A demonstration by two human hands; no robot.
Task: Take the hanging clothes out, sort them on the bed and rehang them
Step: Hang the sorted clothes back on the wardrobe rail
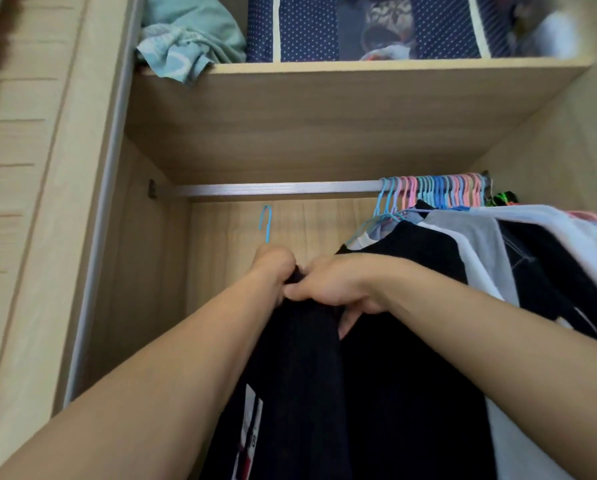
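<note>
A black garment (304,375) with a red-and-white print near its hem hangs from a blue hanger whose hook (266,221) sticks up below the silver wardrobe rail (273,188). My left hand (273,268) grips the garment's collar at the hanger's neck. My right hand (335,285) holds the same collar just to the right, thumb pointing down over the cloth. The hook is off the rail, a little beneath it. Several black, white and grey garments (480,258) hang bunched at the rail's right end on blue and pink hangers (435,192).
A wooden shelf (359,69) above the rail carries crumpled teal cloth (186,39) and a navy dotted storage box (359,29). The wardrobe's left wall (144,254) and its door edge (96,237) stand close by. The rail's left half is bare.
</note>
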